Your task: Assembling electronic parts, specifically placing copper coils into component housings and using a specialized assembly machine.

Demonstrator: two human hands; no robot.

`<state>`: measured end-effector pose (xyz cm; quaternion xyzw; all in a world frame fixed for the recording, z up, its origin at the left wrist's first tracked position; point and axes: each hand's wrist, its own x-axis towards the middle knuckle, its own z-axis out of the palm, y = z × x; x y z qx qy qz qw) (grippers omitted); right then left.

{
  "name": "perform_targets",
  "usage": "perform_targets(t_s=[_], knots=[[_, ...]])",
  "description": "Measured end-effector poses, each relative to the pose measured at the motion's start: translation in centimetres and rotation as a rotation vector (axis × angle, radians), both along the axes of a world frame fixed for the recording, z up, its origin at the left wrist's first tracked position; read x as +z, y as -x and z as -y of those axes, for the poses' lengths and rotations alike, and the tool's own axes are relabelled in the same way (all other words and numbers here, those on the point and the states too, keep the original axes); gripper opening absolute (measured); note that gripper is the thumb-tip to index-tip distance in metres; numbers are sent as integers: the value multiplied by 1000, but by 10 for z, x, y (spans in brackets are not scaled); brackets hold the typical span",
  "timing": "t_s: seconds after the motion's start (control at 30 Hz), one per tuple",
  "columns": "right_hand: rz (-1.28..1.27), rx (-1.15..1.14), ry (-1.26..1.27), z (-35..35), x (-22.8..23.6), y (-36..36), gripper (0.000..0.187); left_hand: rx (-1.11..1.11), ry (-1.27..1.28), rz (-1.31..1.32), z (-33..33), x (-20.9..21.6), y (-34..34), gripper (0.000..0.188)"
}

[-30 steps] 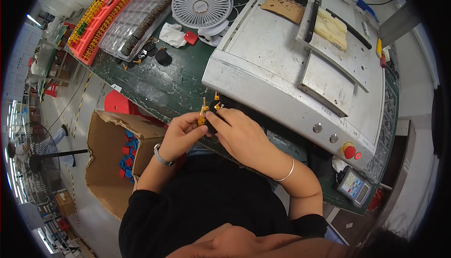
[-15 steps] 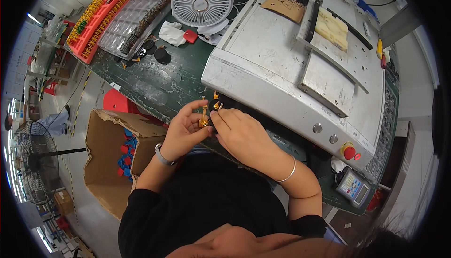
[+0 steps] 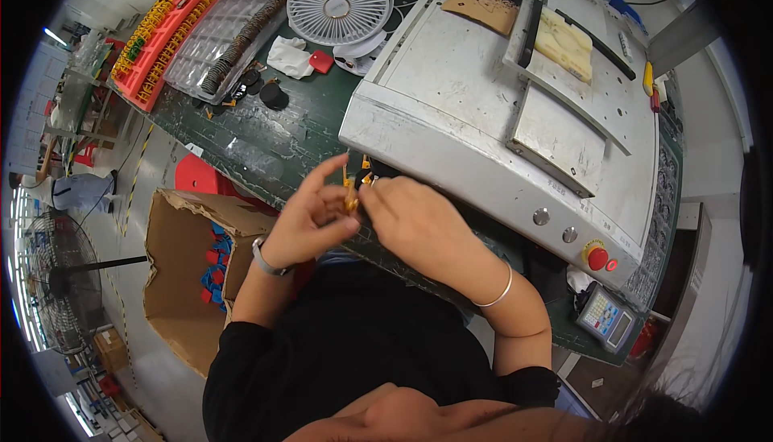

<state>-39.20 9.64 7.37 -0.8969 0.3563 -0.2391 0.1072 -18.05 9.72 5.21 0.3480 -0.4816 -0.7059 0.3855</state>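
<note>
Pinching a small yellow part (image 3: 351, 199) between thumb and fingertips, the left hand (image 3: 310, 216) holds it just over the near edge of the dark green tabletop (image 3: 266, 140). The right hand (image 3: 411, 225) closes beside it, fingertips touching the same part. Right of both, the grey machine (image 3: 515, 120) fills the tabletop.

A single head-worn fisheye view looks steeply down — close above the fingers (image 3: 342, 200), the table (image 3: 266, 140) stretching beyond them.
</note>
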Motion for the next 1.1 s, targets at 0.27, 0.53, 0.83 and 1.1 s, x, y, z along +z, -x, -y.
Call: perform_targets(t_s=[0.27,0.53,0.83,1.1], knots=[[148,-166,-66,-10,34,14,50,23,862,1212,24,-39,-11,61],[114,-141,-110,-12,33,16,47,51,875,1160,30,-52,-10,49],[-26,-2,-136,-10,24,11,48,230,576,837,9,-42,-21,25],[105,49,101,-12,-9,-12,42,50,31,127,-15,-12,-11,34]])
